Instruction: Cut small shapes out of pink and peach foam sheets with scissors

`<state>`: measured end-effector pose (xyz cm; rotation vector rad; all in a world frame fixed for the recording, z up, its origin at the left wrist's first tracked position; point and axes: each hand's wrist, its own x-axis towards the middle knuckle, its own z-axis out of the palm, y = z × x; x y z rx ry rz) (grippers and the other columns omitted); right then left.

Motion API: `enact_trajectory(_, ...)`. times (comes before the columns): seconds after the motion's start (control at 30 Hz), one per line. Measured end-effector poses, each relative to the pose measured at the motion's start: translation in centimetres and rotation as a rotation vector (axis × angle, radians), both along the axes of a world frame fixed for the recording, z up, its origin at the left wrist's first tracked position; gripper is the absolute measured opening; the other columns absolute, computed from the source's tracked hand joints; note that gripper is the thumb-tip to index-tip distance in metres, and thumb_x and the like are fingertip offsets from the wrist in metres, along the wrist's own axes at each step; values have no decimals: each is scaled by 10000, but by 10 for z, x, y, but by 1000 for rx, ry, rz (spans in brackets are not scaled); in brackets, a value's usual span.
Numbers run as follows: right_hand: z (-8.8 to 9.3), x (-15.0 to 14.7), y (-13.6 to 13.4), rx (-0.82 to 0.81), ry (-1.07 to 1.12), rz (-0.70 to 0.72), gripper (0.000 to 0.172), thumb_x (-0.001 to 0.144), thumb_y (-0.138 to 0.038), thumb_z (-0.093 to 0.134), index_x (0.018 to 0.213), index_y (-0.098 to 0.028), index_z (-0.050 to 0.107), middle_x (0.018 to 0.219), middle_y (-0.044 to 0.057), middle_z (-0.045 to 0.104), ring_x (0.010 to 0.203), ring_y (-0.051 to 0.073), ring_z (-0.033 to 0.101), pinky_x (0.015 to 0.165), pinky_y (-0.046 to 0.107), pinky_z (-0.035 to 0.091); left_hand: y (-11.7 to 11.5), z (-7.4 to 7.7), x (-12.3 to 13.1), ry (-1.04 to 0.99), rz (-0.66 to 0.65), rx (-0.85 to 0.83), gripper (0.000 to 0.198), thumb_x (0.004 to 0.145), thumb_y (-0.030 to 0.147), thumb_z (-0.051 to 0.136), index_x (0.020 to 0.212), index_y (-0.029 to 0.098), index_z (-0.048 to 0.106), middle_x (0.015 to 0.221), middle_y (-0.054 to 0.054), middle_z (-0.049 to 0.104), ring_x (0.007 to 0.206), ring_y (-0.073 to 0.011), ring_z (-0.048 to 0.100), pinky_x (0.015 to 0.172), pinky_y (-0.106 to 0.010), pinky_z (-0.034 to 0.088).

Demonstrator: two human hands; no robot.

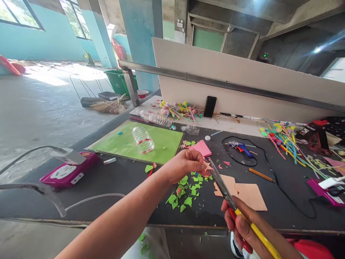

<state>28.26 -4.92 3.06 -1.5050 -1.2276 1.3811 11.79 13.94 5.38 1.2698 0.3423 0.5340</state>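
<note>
Filling the foreground, the dark bench [121,178] carried the lot. Green board [168,138] lay flat toward the left, probably out of the scissors' way. Left hand [185,166]: fingers nearly closed, thumb and forefinger pinching a small peach star [207,167] by its near side, likely so the far edge faced the blades. Right hand [244,227]: fingers curled around the handles of the scissors [229,199], tips aimed up at the star (couldn't tell how far the blades were parted, or whether they touched it). Peach sheets [250,196] sat just right of the blades, presumably for easy reach. Bottle [142,140] rested on the board. Star was held up above the bench, near the green scraps [188,201], probably for room to turn it against the blades.

Materials, big to small: bench top matte and littered with specks; board smooth, slightly shiny. Scissors had long, slim metal blades, one yellow handle, one red. Peach sheets looked papery, the left one notched along an edge. Bottle was clear ribbed plastic, red bits showing toward its base. Star thin and pointed; scraps angular, irregular.
</note>
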Motion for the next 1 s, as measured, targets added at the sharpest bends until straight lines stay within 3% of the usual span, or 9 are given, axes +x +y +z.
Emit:
enact_trajectory(0.4,5,-3,3,-53,51,-35,577,670,-767,506,887,-232,518,659,-54,435,370,17,243,343,207,193,1,-2,-1,23,-28,20,133,654,194,704,654,125,590,717,-69,704,709,-185,659,732,-314,489)
enact_trajectory(0.7,4,-6,2,-12,-49,-112,588,641,-798,487,829,-243,535,637,-21,405,522,108,323,424,251,194,-1,1,-1,50,-19,28,126,643,201,717,634,124,618,680,-63,709,715,-188,670,697,-277,492)
enact_trajectory(1.0,4,-1,1,-51,-54,-57,589,662,-796,465,840,-236,511,624,-42,316,496,87,202,396,231,122,1,-2,-3,41,-47,-4,161,640,218,732,627,128,599,681,-49,707,707,-189,677,711,-291,503)
